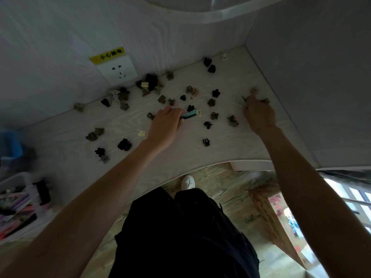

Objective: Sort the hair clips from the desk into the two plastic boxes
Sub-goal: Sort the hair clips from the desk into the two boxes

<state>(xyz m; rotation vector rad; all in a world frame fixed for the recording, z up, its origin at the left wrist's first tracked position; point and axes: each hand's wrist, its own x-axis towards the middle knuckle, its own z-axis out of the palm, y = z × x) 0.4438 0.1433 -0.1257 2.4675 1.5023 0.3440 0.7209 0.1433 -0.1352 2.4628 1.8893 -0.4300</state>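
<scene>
From the head view, both hands reach out over the pale counter [230, 155], which is strewn with small hair clips [152, 91] in black, brown and cream. The left hand [166, 125] lies knuckles up, its fingers curled round a teal and black clip [188, 114] that sticks out past its fingertips; a cream clip [199, 112] sits just beyond that. The right hand [259, 115] is further out, fingers bent down onto the counter among a few brown clips [254, 90]; whether it grips one I cannot tell. Between the hands lie several loose clips, black [207, 124] and brown [232, 120]. More clips lie to the left of the left hand, up to the wall socket [118, 71]
</scene>
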